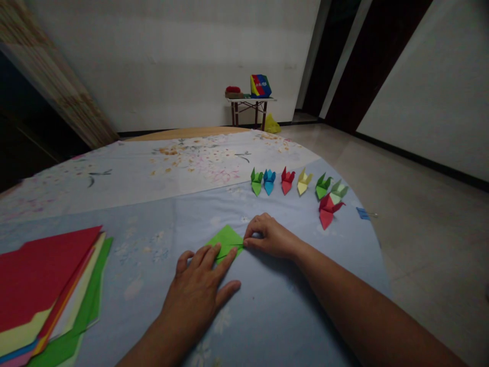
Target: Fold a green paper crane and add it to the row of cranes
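A green sheet of origami paper (226, 236), folded into a small diamond, lies flat on the blue cloth in front of me. My left hand (202, 278) rests on its near left part, fingers stretched out and pressing it down. At the paper's right corner, my right hand (269, 236) has thumb and forefinger pinched together on the tip. A dark crease or slit runs across the paper toward that corner. The fingertips of my left hand cover part of the near edge.
Folded paper cranes (286, 180) in several colours stand in a row at the back right, a red crane (329, 210) nearest. A stack of coloured paper (49, 280) lies at the left. A blue clip (363, 213) sits at the table's right edge. Beyond stands a small table (250, 100).
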`<move>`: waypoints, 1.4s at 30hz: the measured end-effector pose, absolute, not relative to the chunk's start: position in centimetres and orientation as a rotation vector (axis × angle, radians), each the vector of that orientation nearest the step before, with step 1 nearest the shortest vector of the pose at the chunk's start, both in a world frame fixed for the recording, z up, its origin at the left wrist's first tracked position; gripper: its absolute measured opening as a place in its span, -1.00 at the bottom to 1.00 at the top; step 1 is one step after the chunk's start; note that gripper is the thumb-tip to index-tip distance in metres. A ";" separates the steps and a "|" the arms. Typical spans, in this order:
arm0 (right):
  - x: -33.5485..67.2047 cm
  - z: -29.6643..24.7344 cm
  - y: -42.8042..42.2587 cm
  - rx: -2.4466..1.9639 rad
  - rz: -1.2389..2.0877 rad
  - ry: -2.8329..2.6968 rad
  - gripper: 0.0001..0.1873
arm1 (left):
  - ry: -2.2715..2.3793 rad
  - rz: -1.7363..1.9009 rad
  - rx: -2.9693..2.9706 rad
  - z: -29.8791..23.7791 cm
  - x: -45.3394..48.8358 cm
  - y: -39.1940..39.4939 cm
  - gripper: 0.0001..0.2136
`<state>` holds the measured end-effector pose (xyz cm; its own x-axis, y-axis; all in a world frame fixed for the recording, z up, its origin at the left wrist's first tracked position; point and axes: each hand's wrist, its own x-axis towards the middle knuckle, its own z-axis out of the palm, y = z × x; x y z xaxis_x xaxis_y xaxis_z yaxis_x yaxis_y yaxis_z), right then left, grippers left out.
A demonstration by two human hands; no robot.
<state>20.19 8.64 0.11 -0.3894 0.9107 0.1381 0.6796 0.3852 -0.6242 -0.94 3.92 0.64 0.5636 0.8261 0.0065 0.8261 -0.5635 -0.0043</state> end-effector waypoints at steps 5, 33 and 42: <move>22.1 1.1 8.3 -1.269 0.678 -2.181 -0.90 | -1.490 0.006 -2.793 0.7 -1.0 4.0 -0.53; 20.9 1.7 6.8 -1.201 0.287 -2.679 -0.75 | -1.479 -0.028 -2.777 0.4 -1.2 3.9 -0.52; 20.9 2.3 6.3 -1.239 0.301 -2.728 -0.72 | -1.466 -0.026 -2.778 0.4 -1.3 4.1 -0.54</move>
<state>20.89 6.25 2.27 -0.6545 0.7552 0.0356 0.7293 0.6430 -0.2336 -1.27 4.13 0.36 0.5641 0.8256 0.0144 0.8256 -0.5643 0.0076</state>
